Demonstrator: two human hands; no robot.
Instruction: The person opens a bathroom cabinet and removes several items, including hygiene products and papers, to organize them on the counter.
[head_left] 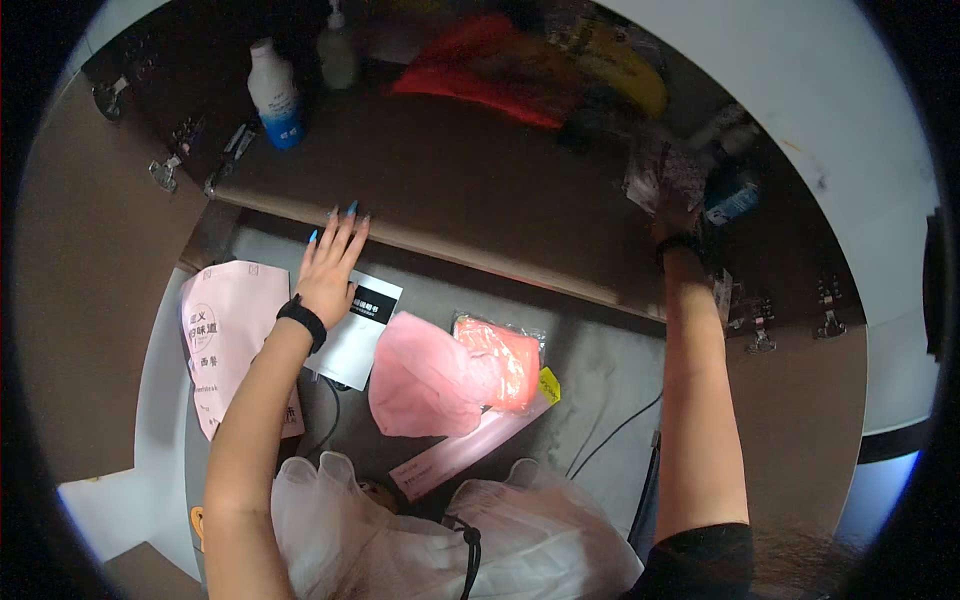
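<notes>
My left hand (329,277) lies flat with its fingers spread, their tips on the front edge of a brown cabinet shelf (480,262). Just below its palm is a white leaflet (352,345) with a black block. My right hand (676,208) reaches deep into the shelf's right end, in shadow. It is at a crumpled, pale clear-wrapped packet (650,175), but its fingers are too dark to show whether they grip it. Close beside that hand lies a blue and white pack (733,203).
On the shelf stand a white-blue bottle (273,95) and a pump bottle (338,55); red cloth (485,70) and a yellow bag (625,70) lie behind. Below are a pink bag (235,340), pink cloth (420,380), wrapped orange pack (512,362) and long pink box (470,450). Metal hinges (165,172) stick out.
</notes>
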